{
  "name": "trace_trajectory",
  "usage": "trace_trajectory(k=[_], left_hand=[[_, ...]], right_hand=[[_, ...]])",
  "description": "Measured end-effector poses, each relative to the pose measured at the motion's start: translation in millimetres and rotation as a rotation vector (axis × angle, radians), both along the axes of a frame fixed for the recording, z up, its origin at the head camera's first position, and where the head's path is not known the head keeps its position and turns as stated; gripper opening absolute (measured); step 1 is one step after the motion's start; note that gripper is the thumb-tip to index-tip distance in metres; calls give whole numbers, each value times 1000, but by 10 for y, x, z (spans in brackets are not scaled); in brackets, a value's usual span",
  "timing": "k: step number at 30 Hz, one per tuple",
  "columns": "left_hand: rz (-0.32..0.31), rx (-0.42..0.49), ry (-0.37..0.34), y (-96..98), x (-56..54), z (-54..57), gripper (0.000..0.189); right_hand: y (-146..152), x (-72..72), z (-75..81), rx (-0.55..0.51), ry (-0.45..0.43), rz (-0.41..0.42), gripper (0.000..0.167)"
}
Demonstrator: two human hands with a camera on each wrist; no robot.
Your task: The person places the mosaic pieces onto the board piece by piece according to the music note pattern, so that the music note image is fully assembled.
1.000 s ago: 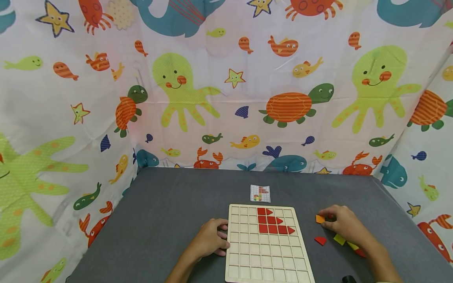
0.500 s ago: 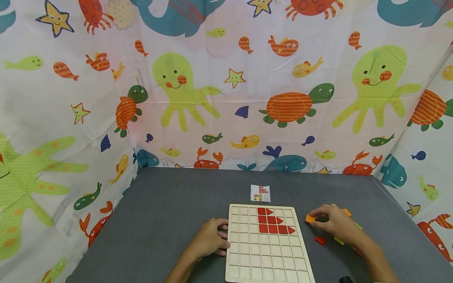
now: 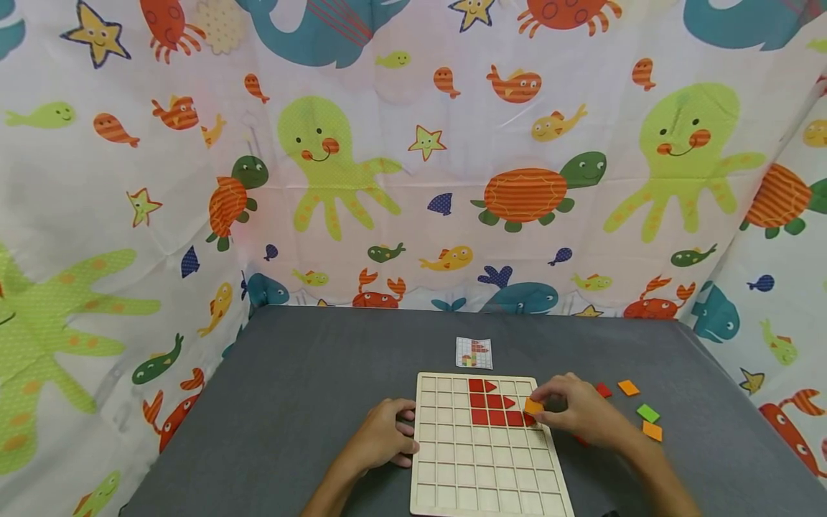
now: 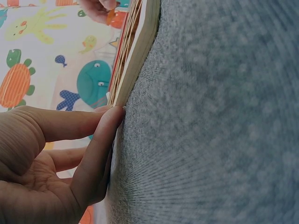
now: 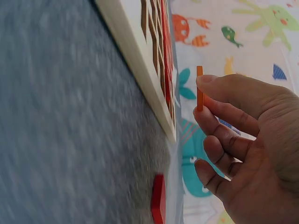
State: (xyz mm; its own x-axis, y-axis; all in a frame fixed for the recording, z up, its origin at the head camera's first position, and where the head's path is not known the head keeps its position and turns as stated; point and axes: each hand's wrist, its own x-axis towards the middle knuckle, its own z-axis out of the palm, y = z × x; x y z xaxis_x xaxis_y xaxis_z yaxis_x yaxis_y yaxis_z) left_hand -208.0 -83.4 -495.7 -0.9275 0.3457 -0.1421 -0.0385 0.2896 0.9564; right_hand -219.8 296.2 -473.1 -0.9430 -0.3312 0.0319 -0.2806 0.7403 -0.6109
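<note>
Tile (image 3: pixel 533 406), thin and orange, is in the air over the right part of the board (image 3: pixel 484 475), close to the pointed end of its longest red row. The right hand (image 3: pixel 584 411) grasps it between thumb and fingers, and the right wrist view shows it edge-on, apart from the wood. The left hand (image 3: pixel 381 434) rests against the board's left edge, its fingers relaxed and touching the rim, probably to steady it.

On the grid, red pieces (image 3: pixel 496 418) fill three rows at the top, each ending in a point. The step in hand seems to be the placing of this orange tile. The next move likely calls for lining it up with a bare cell, lowering it flat and letting go without nudging the red rows; which cell cannot be told.

Just beyond the board lies a small card (image 3: pixel 474 353) with a coloured grid pattern, presumably the guide, too small to read exactly. To the right, loose tiles (image 3: pixel 628 388) in orange, red and green lie on the grey desk (image 3: pixel 323 388).
</note>
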Motion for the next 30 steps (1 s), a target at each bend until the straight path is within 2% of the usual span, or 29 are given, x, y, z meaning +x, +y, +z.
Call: trace_trajectory(k=[10,14,20,30], left_hand=[[-1,-3,-6,-13,2,16,68],[1,-4,-7,-12,5,19,68],[5,-4,-9,-8,6,23,68],[8,-6,-7,-10,12,25,68]], right_hand=[[-270,53,-30,-53,-11,112,21],[-351,56,-49,-44,-21,133,20],[-475,49,-36,-10,28,189,18],[-677,29,0,24,0,232,16]])
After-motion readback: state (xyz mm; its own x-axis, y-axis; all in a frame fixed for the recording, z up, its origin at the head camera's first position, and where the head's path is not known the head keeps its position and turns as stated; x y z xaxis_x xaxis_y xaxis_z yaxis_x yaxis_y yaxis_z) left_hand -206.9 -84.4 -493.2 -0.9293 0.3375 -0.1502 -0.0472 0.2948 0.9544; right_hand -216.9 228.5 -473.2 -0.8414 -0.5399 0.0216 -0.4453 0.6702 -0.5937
